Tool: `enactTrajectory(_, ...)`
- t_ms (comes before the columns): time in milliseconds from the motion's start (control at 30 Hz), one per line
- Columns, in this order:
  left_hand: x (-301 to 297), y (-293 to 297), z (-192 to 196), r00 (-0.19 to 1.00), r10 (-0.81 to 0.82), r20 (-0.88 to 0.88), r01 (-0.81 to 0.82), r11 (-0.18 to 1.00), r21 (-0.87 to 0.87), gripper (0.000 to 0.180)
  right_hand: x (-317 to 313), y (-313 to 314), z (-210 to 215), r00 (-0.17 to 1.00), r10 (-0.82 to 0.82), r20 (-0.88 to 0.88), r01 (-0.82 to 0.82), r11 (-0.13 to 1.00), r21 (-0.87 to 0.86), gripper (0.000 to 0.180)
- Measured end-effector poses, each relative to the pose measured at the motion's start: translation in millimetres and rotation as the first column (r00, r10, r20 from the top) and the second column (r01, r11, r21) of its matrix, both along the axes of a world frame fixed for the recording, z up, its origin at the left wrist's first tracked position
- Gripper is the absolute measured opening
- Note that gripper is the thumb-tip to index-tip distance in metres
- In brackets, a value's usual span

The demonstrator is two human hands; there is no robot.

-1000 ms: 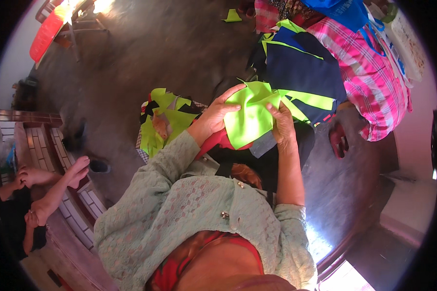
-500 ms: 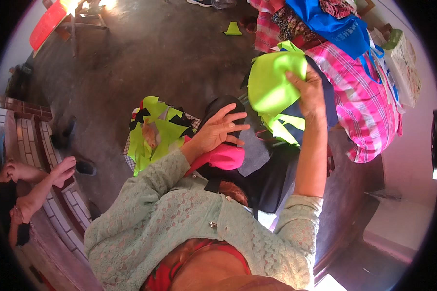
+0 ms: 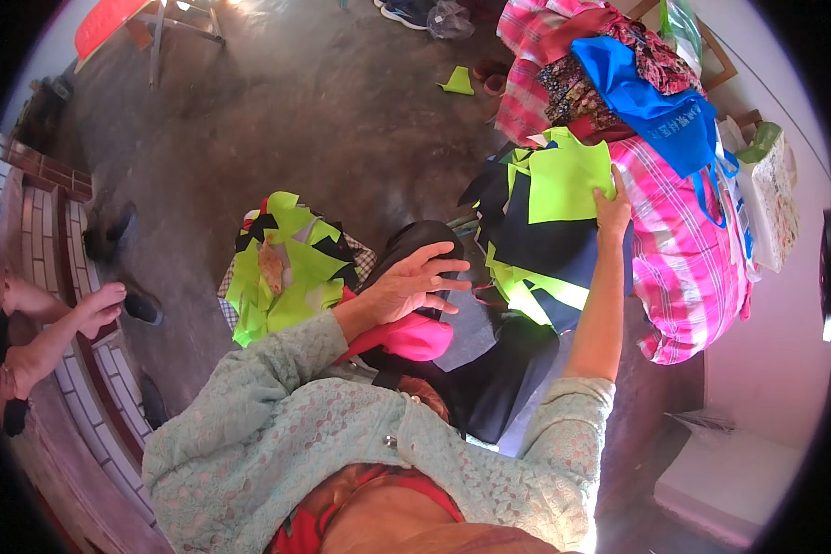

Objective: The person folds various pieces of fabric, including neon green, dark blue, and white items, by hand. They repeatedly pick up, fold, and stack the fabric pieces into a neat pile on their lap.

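Note:
My right hand point(image 3: 613, 208) pinches the right edge of a flat lime-yellow fabric piece point(image 3: 568, 180), thumb on top and fingers partly hidden. That piece lies over a heap of dark navy fabric point(image 3: 563, 247) and more lime scraps. My left hand point(image 3: 414, 288) hovers over my lap, fingers spread, with nothing in it. Beneath it are a bright pink cloth point(image 3: 415, 338) and my dark-clothed knee point(image 3: 425, 238). To the left, a checked container point(image 3: 365, 257) holds lime and black fabric scraps point(image 3: 291, 268).
A pink plaid bundle point(image 3: 679, 249) stands at the right, with a blue bag point(image 3: 651, 102) and patterned cloths behind it. One lime scrap point(image 3: 457, 81) lies on the floor near shoes. Another person's bare foot point(image 3: 100, 309) shows at left, and a red chair point(image 3: 106, 26) farther back.
The lime piece, curled up in my right hand before, now lies flatter on the navy heap. My left hand stays spread over my lap. The whole view has shifted slightly.

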State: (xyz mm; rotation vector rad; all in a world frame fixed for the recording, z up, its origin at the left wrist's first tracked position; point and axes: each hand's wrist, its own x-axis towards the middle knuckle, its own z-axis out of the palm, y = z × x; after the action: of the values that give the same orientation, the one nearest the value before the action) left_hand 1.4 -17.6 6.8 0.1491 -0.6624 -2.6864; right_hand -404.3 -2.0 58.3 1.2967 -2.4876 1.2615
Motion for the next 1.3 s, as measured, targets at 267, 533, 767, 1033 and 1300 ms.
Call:
enactTrajectory(267, -1, 1, -1, 1.000, 0.000, -0.002, 0.000, 1.000, 0.005, 0.051, 12, 6, 16, 0.837, -0.285, -0.468, 0.388, 0.911, 0.139, 0.056)
enactTrajectory(533, -3, 4, -9, 1.000, 0.003, -0.031, -0.005, 0.998, -0.060, 0.048, 120, 13, 3, 0.703, 0.247, -0.667, 0.233, 0.805, 0.545, 0.063)
enactTrajectory(767, 2, -1, -1, 0.998, 0.034, 0.047, -0.028, 0.992, -0.122, 0.041, 108, 13, -7, 0.807, 0.264, -0.529, 0.082, 0.836, 0.543, 0.062)
enactTrajectory(1033, 11, -3, 6, 0.997, 0.034, -0.063, -0.034, 0.999, 0.000, 0.037, 115, 62, -26, 0.761, 0.214, -0.612, 0.163, 0.850, 0.500, 0.062)
enactTrajectory(1300, 152, -100, 23, 0.821, 0.569, 0.039, -0.536, 0.794, -0.287, 0.030, 135, 48, -31, 0.715, 0.215, -0.666, 0.066, 0.926, 0.371, 0.060)
